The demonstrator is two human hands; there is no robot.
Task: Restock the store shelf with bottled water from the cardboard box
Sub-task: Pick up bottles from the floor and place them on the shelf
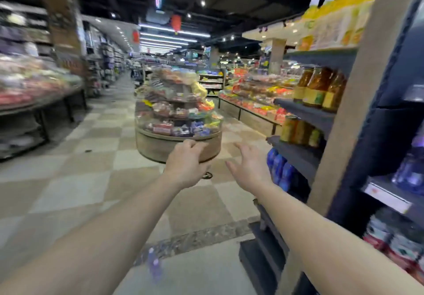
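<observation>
Both my arms reach forward over the aisle floor. My left hand (184, 163) has loosely curled fingers and holds nothing. My right hand (249, 168) has its fingers spread and relaxed, also empty, just left of the store shelf (305, 154). Blue-labelled water bottles (280, 170) stand on a low tier of that shelf, right of my right hand. More bottles (410, 173) sit in the dark unit at the far right. No cardboard box is in view. The picture is blurred by motion.
A round tiered display (179, 120) of packaged snacks stands in the aisle straight ahead. Juice and tea bottles (321, 88) fill the upper shelves on the right. A long counter (34, 92) runs along the left. Checkered floor lies between.
</observation>
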